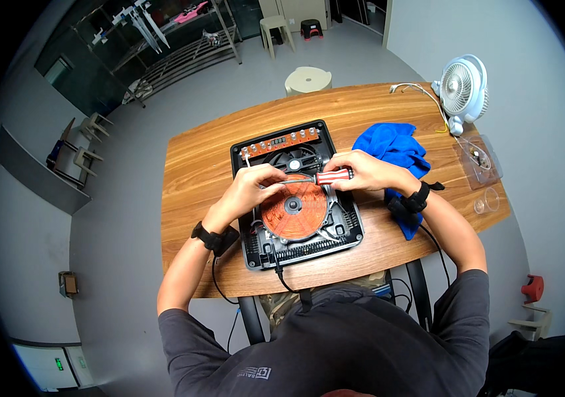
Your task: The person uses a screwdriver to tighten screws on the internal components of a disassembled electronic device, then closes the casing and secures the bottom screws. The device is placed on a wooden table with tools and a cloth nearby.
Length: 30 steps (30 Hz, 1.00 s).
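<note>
An opened induction cooker (356, 230) with a black housing lies on the table before me. Inside it are a round copper coil (281, 221), a black cooling fan (295, 163) and an orange circuit strip (276, 143) along the far edge. My right hand (370, 171) grips the red-and-white striped handle of a screwdriver (333, 176), held nearly level over the coil's far side. My left hand (255, 188) pinches the tip end of its metal shaft; whether a small part is also between those fingers cannot be made out.
A crumpled blue cloth (391, 147) lies right of the cooker. Farther right are a white desk fan (462, 89), a clear tray (478, 162) and small clear cups (490, 198). The cooker's black cord (281, 276) drops over the table's near edge. A stool (307, 79) stands beyond the table.
</note>
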Tool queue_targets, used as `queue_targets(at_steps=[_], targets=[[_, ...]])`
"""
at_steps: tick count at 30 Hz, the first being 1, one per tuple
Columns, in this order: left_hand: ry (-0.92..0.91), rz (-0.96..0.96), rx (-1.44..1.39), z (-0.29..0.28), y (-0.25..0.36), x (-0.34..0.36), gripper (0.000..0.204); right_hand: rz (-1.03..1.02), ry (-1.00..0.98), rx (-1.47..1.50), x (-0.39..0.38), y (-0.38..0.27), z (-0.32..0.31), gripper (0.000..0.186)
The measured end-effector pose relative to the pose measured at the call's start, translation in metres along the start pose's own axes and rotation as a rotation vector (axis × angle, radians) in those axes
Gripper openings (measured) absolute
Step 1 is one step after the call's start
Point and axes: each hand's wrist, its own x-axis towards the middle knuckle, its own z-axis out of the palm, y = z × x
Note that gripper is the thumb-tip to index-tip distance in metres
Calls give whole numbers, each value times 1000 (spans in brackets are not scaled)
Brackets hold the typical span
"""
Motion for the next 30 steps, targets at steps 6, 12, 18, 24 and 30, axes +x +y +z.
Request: queue_targets(at_steps=[6, 12, 18, 24, 30], targets=[[-40, 9, 35, -3, 13, 3, 38, 33, 48, -1, 2, 0, 2, 43], [-9, -44, 151, -11, 0, 2, 53, 173, 94, 140, -3, 1, -9, 36], [-37, -35, 360, -13, -30, 9, 51, 296, 60, 217, -12, 6, -50, 32], [-174, -59, 441, -4, -35, 25, 59, 84, 240, -134, -8, 2, -76, 30], [-260, -122, 497, 4, -28, 39, 64, 198, 344, -128, 1, -29, -98, 33]])
